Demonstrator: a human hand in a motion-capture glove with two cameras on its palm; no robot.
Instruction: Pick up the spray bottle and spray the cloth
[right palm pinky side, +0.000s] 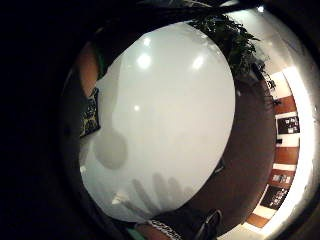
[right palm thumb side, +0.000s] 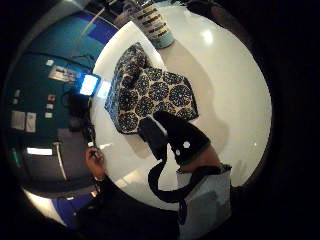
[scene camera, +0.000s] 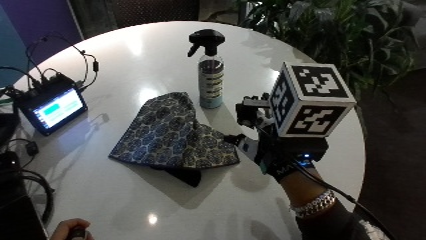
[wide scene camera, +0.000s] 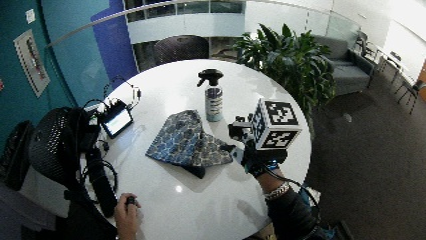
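Observation:
A spray bottle (scene camera: 212, 75) with a black trigger head and clear body stands upright near the middle of the round white table (scene camera: 133, 60). In front of it lies a folded blue patterned cloth (scene camera: 173, 135). My gloved right hand (scene camera: 273, 150) hovers just right of the cloth's edge, a short way in front of the bottle. It holds nothing, and its fingers reach out toward the cloth and bottle. The thumb side palm view shows the cloth (right palm thumb side: 150, 95), the bottle (right palm thumb side: 155, 25) beyond it, and my gloved thumb (right palm thumb side: 180, 140). Only bare table (right palm pinky side: 170, 115) and the shadow of spread fingers appear in the little finger side view.
A small lit screen device (scene camera: 50, 107) with cables sits at the table's left edge. A large leafy plant (scene camera: 319, 30) stands behind the table at the right. The bare other hand (scene camera: 70, 229) rests at the near edge, holding a small dark object.

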